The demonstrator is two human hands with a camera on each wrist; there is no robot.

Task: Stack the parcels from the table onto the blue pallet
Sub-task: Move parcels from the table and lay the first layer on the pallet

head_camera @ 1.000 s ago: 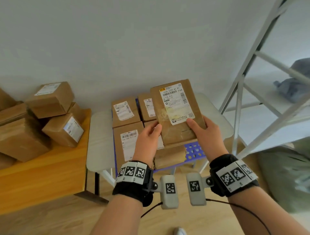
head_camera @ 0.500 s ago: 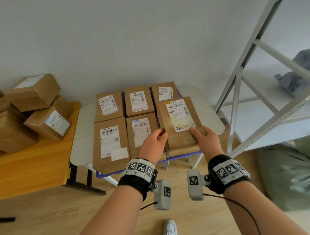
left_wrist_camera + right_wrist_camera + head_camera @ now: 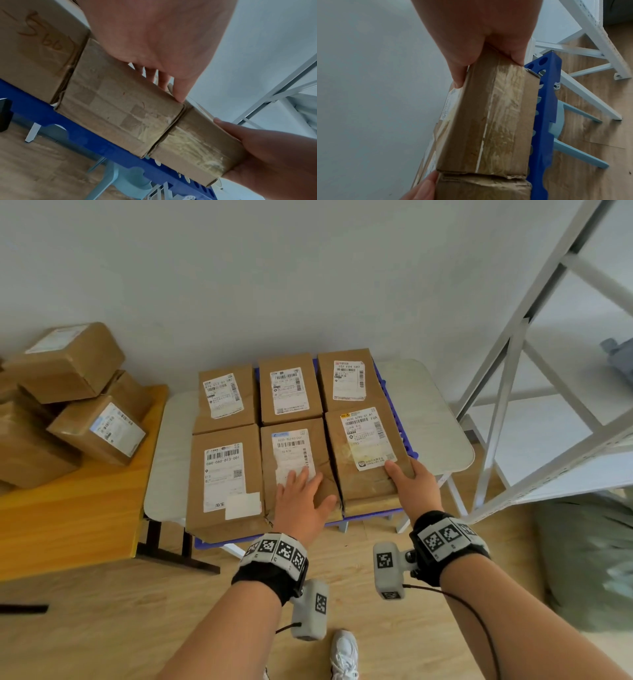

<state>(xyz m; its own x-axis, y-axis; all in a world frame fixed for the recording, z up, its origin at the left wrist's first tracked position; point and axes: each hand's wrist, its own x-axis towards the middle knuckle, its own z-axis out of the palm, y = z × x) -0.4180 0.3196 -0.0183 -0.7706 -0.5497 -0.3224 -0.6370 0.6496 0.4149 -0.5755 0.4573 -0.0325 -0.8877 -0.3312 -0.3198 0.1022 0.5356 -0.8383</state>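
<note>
Several brown labelled parcels lie in two rows on the blue pallet [image 3: 397, 412]. The front right parcel [image 3: 363, 446] sits flat at the pallet's near right corner. My right hand [image 3: 407, 484] grips its near right corner, thumb on top and fingers round the side. In the right wrist view the right hand [image 3: 471, 54] pinches that parcel [image 3: 488, 121] beside the pallet edge [image 3: 542, 121]. My left hand [image 3: 301, 498] rests flat, fingers spread, on the middle front parcel [image 3: 291, 450]. The left wrist view shows the left hand [image 3: 163, 47] above that middle parcel [image 3: 116, 115].
The pallet lies on a white table [image 3: 431, 419]. An orange wooden table [image 3: 68, 525] at the left carries several more parcels [image 3: 96, 429]. A white metal rack [image 3: 513, 371] stands at the right, with a grey-green bag [image 3: 589, 559] on the floor. A light blue stool [image 3: 130, 180] stands under the pallet.
The parcel that both hands held in the air has come down onto the pallet's front right spot. My left hand has let it go and moved onto the middle front parcel.
</note>
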